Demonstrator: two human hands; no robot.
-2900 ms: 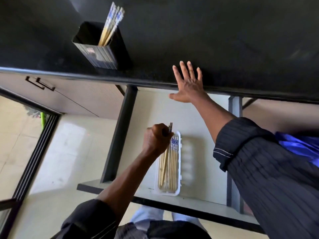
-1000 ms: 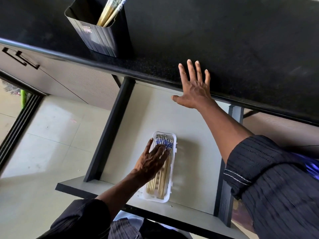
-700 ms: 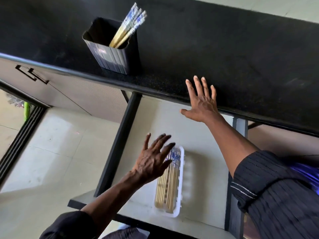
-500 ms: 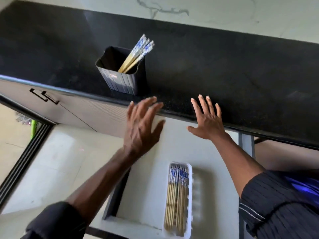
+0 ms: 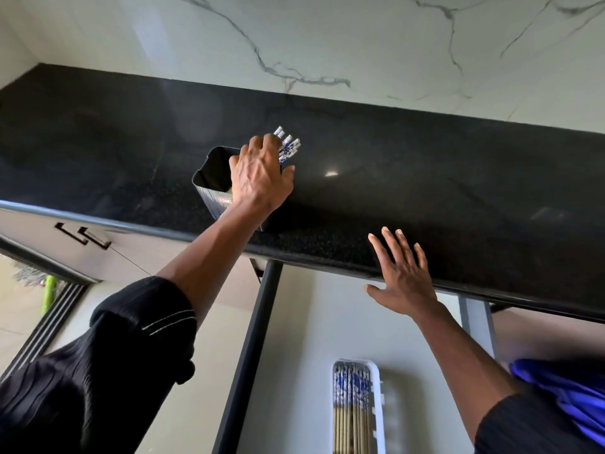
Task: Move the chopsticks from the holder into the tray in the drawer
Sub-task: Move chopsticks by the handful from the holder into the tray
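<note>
Left hand was up at the holder, back of the hand to the camera. Fingers were curled round the upper part of the chopsticks, thumb on the right side of the bundle. The fingertips were hidden behind the hand, so how tight the grip was could not be told. Blue-and-white chopstick tops poked out just past the knuckles. The chopsticks stood tilted to the right in the holder, lower ends inside it.

The holder was a dark square tub, open at the top, standing on the black countertop near its front edge. The wrist covered part of the holder's right wall.

Right hand gripped nothing: fingers straight and spread, lying on the countertop's front edge, thumb stuck out to the left below the edge.

Below the countertop the drawer was pulled out. The white tray lay on the drawer floor, well apart from the left side wall. The other chopsticks lay flat in the tray, side by side, patterned ends toward the countertop. The tray's near end was cut off by the picture's lower edge.

Both forearms came out of dark striped sleeves. Blue cloth showed at lower right. Cabinet handles sat under the countertop at left. A white veined wall rose behind the countertop.
</note>
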